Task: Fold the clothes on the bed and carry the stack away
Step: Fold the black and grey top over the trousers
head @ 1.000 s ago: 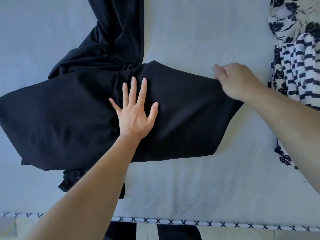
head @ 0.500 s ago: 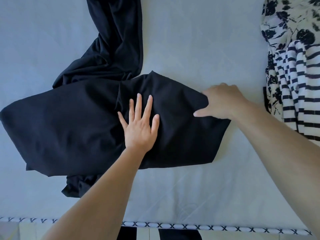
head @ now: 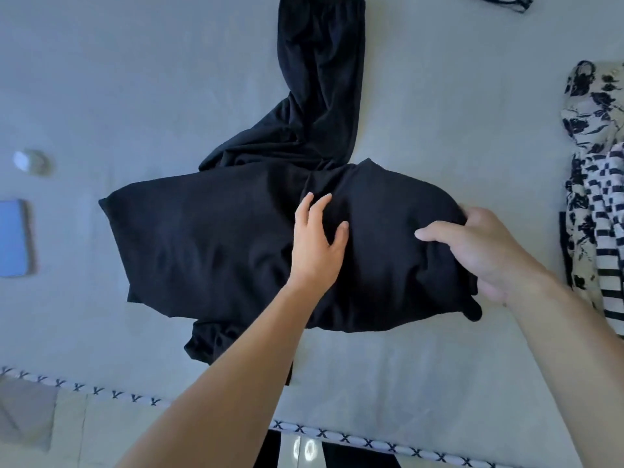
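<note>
a black garment (head: 216,244) lies spread across the middle of the bed (head: 101,96), partly folded, with one long section running up toward the far side of the mattress and a small bunched bit poking out at its near edge. the left hand (head: 317,241) rests on the middle of the cloth, its fingers (head: 322,206) slightly bent and loosely apart, the tips pressing down into the fabric, the thumb held off to the side. the right hand (head: 486,255) grips the garment's right end: the thumb lies on top of the cloth and the other fingers curl under the edge, so the fabric bulges between them in a rounded hump. both forearms are bare.

at the right edge of the bed sits a heap of other clothes, a floral piece (head: 587,106) in black and cream and a striped piece (head: 607,211) in black and white lying partly over it, just beside the right hand but apart from the black garment. near the left edge lie a flat blue object (head: 13,238) and, a little farther up, a small pale round thing (head: 32,162), too blurred to tell what it is. a thin dark cord (head: 499,3) shows at the top edge. the near side of the bed carries a white trim with dark crosses (head: 354,437).
</note>
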